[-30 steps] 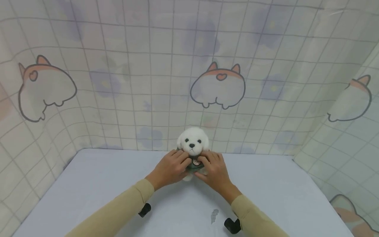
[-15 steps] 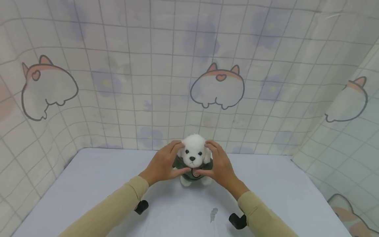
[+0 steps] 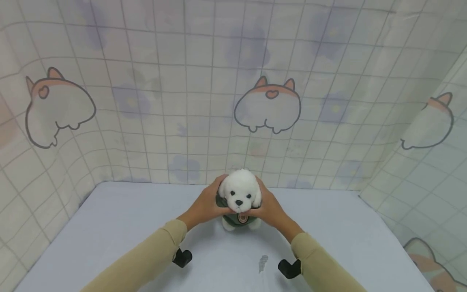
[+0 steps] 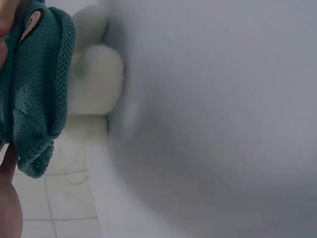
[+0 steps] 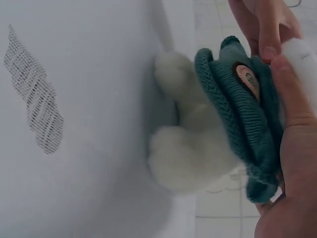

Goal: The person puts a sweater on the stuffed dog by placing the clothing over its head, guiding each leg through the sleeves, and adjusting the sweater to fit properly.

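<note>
A white plush dog (image 3: 240, 186) with a green knitted sweater (image 3: 236, 221) and a round badge (image 3: 243, 218) stands upright near the table's back edge. My left hand (image 3: 206, 205) grips its neck from the left side, thumb under the chin. From the other side my right hand (image 3: 270, 207) holds the neck in the same way, and the thumbs almost meet below the muzzle. In the right wrist view the sweater (image 5: 242, 109) hangs over the white legs (image 5: 183, 153), whose feet rest on the table. Most fingers are hidden behind the dog.
The table (image 3: 138, 227) has a white cover with a grey patterned mark (image 3: 263, 263) near the front. Behind it hangs a gridded curtain (image 3: 164, 101) with corgi drawings. Black wrist mounts (image 3: 290, 268) sit under both sleeves.
Both hands first let go of the sweater's front and opened out beside the head. Now they have closed around the dog's neck. Its head is tilted slightly and sits lower in view.
</note>
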